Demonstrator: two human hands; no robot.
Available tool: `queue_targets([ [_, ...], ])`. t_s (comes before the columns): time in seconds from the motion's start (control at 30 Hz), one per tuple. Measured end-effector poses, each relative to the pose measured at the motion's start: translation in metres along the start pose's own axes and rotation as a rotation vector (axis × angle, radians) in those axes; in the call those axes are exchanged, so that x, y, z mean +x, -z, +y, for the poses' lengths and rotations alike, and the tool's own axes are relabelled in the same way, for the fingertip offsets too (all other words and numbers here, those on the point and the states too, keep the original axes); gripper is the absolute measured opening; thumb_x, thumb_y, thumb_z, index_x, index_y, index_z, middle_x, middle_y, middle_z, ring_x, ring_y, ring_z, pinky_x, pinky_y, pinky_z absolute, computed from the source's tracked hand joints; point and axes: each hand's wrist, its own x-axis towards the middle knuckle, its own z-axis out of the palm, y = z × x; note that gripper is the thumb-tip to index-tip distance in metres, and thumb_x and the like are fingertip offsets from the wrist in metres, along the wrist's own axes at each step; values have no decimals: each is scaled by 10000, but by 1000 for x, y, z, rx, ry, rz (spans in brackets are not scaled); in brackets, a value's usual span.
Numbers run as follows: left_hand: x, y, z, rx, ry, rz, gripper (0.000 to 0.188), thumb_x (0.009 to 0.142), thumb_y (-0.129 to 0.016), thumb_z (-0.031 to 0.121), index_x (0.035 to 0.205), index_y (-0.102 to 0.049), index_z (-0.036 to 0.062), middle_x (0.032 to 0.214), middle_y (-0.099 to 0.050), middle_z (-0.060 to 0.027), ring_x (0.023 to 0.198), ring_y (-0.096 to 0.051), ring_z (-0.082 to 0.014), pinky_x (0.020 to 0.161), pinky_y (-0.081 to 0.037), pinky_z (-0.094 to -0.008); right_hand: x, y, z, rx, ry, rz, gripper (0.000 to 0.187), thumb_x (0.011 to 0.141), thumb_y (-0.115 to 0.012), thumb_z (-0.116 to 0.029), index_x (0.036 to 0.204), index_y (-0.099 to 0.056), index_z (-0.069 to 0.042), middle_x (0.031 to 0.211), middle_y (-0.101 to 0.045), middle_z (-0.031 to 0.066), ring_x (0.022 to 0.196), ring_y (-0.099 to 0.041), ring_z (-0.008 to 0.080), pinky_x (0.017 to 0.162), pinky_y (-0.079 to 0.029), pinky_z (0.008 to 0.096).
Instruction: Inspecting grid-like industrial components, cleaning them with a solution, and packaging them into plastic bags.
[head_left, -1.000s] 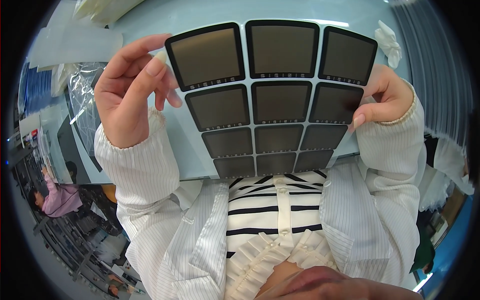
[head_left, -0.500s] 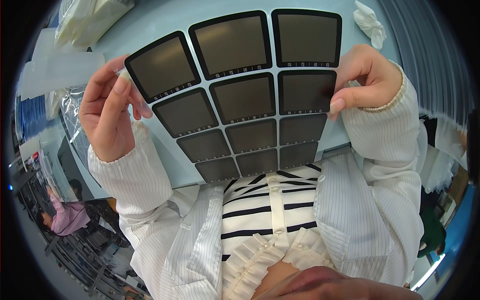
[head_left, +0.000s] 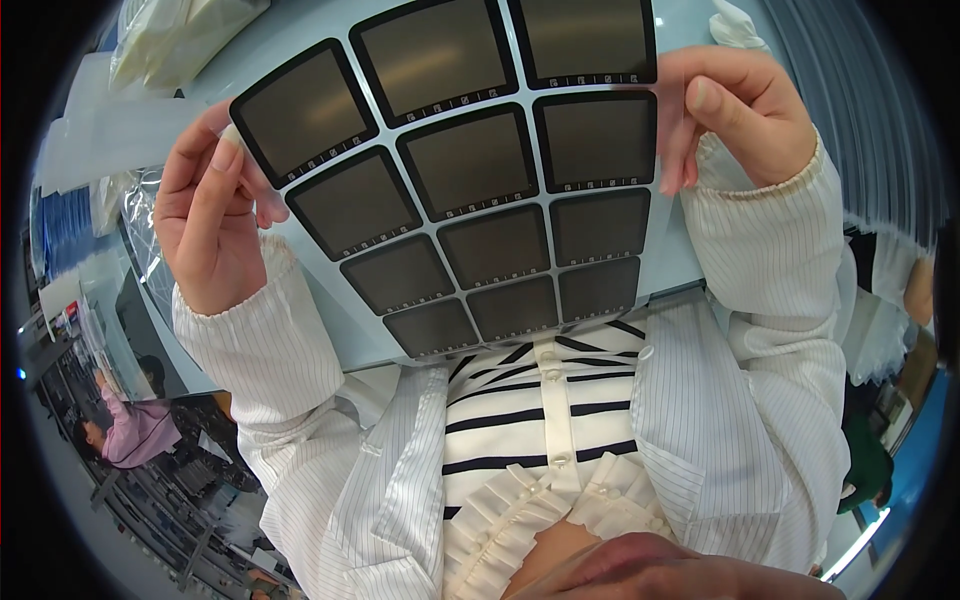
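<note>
A clear sheet printed with several dark grey, black-framed panels (head_left: 465,160) in rows hangs tilted before my chest, its lower edge near my striped top. My left hand (head_left: 210,215) pinches its upper left edge between thumb and fingers. At the upper right edge, my right hand (head_left: 745,110) holds the clear margin; its fingers show pinkish through the film and the thumb bends in front. Small light marks run along the bottom of each panel.
Beneath lies a pale blue-white table (head_left: 330,320). A crumpled white cloth (head_left: 737,25) is at the far right. Translucent bags (head_left: 165,50) and sheets (head_left: 110,140) are piled at the left; layered grey sheets (head_left: 860,120) stand at the right. A person in pink (head_left: 145,435) is in the left background.
The sheet has moved up and slightly left, bringing its top edge partly out of view. My right hand has shifted upward along the edge, with its thumb drawn back from the panels.
</note>
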Motion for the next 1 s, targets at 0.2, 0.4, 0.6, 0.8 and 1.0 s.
queue_targets([
  [0.2, -1, 2, -7, -41, -11, 5, 315, 939, -492, 154, 1173, -541, -52, 720, -609, -84, 528, -558, -118, 464, -431, -223, 0, 3, 6, -109, -18, 88, 265, 950, -508, -207, 1085, -616, -6, 638, -638, 67, 465, -600, 123, 415, -453, 193],
  [0.4, -3, -5, -15, -221, 84, -208, 395, 988, -395, 274, 1168, -533, -49, 819, -615, -96, 578, -583, -155, 477, -446, -255, 4, -16, -10, 379, -97, 458, 110, 849, -594, -2, 918, -662, 51, 741, -666, 157, 443, -582, 165, 398, -443, 219],
  [0.6, -6, -24, -15, -63, 121, -318, 376, 986, -397, 245, 1158, -536, -59, 922, -642, -113, 636, -609, -144, 521, -469, -254, 5, -16, -13, 301, 23, 556, 152, 902, -536, -18, 964, -636, 77, 762, -660, 179, 373, -523, 124, 333, -400, 190],
  [0.8, -3, -20, -12, 3, 81, -339, 308, 968, -447, 198, 1086, -559, -63, 833, -637, -89, 604, -600, -134, 512, -462, -233, 6, -16, -16, 301, -9, 540, 156, 905, -531, -22, 957, -639, 77, 766, -662, 177, 376, -523, 123, 333, -396, 188],
  [1.0, -4, -24, -9, 44, 65, -329, 266, 963, -456, 179, 1027, -576, -49, 762, -614, -71, 598, -597, -130, 509, -458, -231, 7, -16, -14, 260, 31, 546, 162, 904, -544, -44, 956, -647, 69, 749, -661, 165, 370, -513, 123, 329, -394, 196],
])
